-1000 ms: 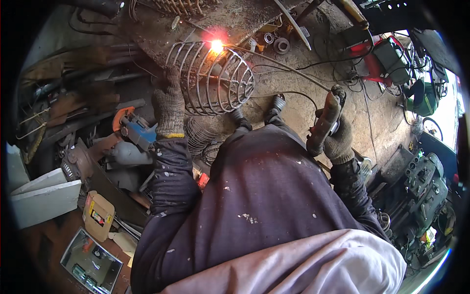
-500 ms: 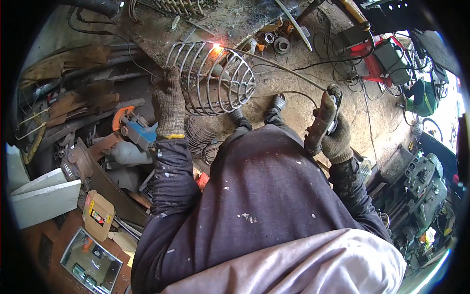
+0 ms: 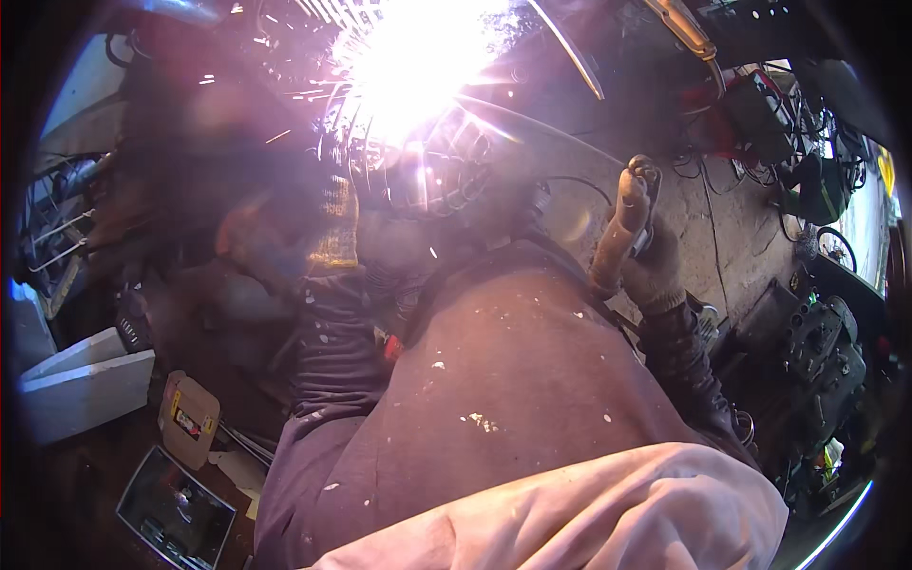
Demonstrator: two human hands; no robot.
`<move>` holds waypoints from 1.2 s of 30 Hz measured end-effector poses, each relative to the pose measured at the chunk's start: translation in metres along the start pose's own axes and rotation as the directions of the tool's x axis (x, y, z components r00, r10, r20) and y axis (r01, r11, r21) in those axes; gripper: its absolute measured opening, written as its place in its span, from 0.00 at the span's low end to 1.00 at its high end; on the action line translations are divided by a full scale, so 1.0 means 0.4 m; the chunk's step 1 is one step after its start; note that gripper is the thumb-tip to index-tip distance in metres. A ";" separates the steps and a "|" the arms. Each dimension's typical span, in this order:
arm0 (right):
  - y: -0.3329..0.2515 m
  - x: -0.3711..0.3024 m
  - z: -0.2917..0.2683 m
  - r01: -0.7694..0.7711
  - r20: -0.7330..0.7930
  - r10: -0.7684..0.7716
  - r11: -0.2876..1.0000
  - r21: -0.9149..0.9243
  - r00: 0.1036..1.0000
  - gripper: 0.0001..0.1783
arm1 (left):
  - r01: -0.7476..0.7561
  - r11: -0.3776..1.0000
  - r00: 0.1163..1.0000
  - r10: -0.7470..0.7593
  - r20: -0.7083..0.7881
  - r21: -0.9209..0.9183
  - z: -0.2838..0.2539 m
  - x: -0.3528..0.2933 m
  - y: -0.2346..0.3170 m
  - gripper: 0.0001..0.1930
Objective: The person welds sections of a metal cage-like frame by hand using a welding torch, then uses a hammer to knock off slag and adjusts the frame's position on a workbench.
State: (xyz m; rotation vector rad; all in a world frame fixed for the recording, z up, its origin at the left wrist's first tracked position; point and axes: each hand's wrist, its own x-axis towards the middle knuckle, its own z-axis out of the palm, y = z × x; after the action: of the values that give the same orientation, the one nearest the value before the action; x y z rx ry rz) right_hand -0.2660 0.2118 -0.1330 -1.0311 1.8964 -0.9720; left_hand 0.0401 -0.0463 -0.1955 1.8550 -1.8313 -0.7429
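Right hand [image 3: 655, 263] is clamping the electrode holder [image 3: 627, 217]; electrode [image 3: 559, 135] is reaching into the arc [image 3: 413, 71].
Electrode length is likely keeping that grip clear; left hand's [image 3: 339, 218] grip: too dark, can't tell.

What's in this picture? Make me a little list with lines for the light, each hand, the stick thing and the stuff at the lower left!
Light: huge white glare at the top, with streaks of sparks
Right hand: gloved, gripping a rod holder
Rod: thin, runs from the holder toward the glare
Left hand: gloved, near curved metal bars; too dark to tell if it grips
Lower left: open cardboard box, pale boards, dark framed panel
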 end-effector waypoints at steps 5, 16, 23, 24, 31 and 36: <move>0.010 0.014 0.020 0.119 -0.091 -0.120 0.993 -0.012 0.989 0.30 | -0.006 1.000 1.000 0.006 -0.002 0.010 -0.005 -0.007 0.005 0.29; 0.037 -0.004 0.011 -0.011 -0.149 0.035 0.987 0.162 0.988 0.26 | -0.076 0.954 0.997 0.081 0.008 -0.291 0.012 0.010 -0.019 0.26; 0.035 -0.019 0.009 -0.047 -0.127 0.081 0.967 0.251 0.989 0.27 | -0.049 0.996 0.997 0.044 -0.068 -0.071 0.014 -0.003 -0.030 0.26; 0.036 -0.020 0.007 -0.033 -0.131 0.063 0.975 0.220 0.989 0.27 | -0.051 0.996 0.997 0.047 -0.066 -0.070 0.015 -0.010 -0.031 0.26; 0.053 -0.024 -0.003 -0.118 -0.135 0.155 0.961 0.248 0.979 0.26 | -0.219 0.931 0.967 0.169 -0.189 -0.293 -0.010 -0.050 -0.031 0.20; 0.041 -0.021 -0.001 -0.104 -0.126 0.143 0.955 0.279 0.982 0.26 | -0.355 0.893 0.915 0.271 -0.298 -0.278 -0.014 -0.043 -0.042 0.16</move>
State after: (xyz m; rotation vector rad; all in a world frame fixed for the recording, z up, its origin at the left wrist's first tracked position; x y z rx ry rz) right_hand -0.2680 0.2257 -0.1450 -0.6889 1.8547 -1.2209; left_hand 0.0570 -0.0288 -0.2006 1.3297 -1.6700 -0.6152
